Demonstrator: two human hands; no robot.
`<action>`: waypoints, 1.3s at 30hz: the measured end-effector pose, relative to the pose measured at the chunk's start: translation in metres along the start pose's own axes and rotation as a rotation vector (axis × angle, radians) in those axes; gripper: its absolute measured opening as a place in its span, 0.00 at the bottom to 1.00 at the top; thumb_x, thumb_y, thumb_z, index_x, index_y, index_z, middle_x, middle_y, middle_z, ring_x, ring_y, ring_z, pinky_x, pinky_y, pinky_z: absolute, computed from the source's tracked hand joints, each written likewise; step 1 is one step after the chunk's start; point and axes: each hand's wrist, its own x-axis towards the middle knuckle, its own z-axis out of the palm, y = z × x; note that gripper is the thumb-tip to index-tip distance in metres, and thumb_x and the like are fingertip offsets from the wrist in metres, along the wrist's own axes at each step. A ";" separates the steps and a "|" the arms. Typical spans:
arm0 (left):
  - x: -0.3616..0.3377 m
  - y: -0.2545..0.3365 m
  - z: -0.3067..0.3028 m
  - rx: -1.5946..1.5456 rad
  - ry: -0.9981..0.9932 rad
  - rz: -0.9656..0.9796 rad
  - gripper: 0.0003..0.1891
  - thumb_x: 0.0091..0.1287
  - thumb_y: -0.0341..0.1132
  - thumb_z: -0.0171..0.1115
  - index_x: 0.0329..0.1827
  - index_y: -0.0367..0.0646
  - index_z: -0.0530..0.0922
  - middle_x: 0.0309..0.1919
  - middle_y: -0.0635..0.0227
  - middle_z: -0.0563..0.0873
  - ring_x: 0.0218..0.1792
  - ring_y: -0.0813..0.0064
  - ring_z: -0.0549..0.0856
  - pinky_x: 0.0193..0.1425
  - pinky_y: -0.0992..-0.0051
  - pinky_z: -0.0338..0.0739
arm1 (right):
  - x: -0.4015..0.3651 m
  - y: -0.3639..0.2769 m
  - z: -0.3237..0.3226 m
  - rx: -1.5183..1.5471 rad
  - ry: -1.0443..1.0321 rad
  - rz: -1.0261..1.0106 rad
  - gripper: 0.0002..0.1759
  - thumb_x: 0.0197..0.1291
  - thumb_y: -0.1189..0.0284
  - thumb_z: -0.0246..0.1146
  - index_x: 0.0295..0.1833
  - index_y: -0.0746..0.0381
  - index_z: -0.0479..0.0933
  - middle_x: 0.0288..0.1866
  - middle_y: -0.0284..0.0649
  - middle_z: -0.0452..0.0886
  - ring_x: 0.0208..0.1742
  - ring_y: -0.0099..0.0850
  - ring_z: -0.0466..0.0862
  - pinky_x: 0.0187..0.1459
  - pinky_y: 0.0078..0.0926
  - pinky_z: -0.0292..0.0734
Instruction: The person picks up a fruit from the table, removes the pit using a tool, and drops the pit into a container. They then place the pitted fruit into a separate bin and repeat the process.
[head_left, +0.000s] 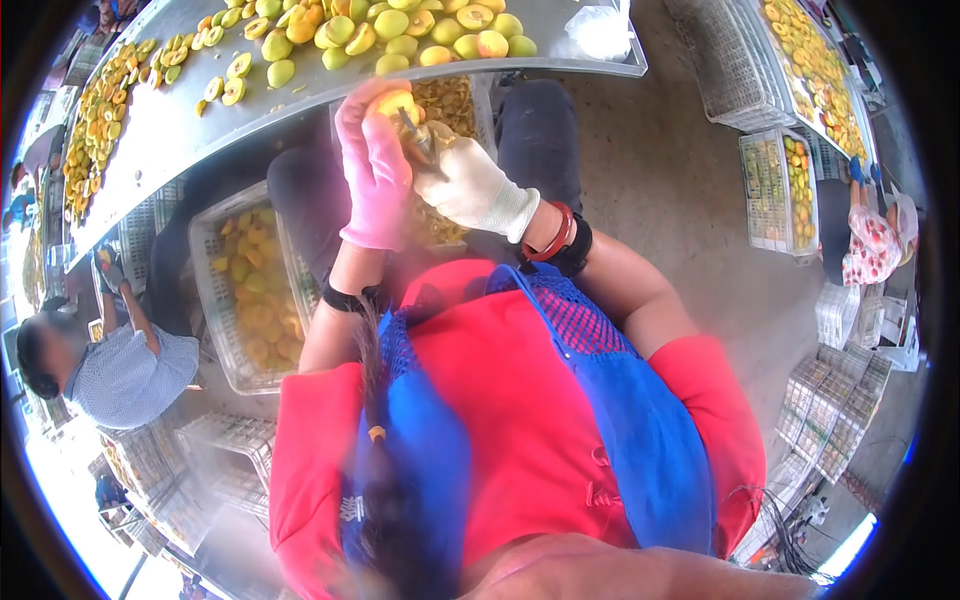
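In a pink glove, my left hand [372,175] is closed round a yellow peach [396,102], its cut face turned up. My right hand [478,188] wears a white glove and grips a small metal hand tool [418,137]. The tool's tip meets the peach; its exact shape is partly covered by my fingers. Both hands are close together just below the edge of the metal table [225,130]. Under them, between my knees, a crate [482,110] holds yellowish scraps.
Whole and halved peaches [400,45] lie on the table, with a clear plastic bag [597,35] at its right corner. A white crate of peaches [236,375] stands at left. Co-workers [135,370] sit at the left and far right. Stacked crates [715,75] stand to the right.
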 end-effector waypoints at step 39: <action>0.179 -0.136 -0.323 1.220 0.224 -0.510 0.37 0.67 0.57 0.62 0.75 0.47 0.69 0.72 0.58 0.69 0.69 0.61 0.71 0.65 0.67 0.71 | 0.010 0.045 0.015 0.214 -0.300 0.711 0.11 0.66 0.68 0.62 0.46 0.63 0.72 0.29 0.40 0.77 0.29 0.32 0.75 0.35 0.33 0.71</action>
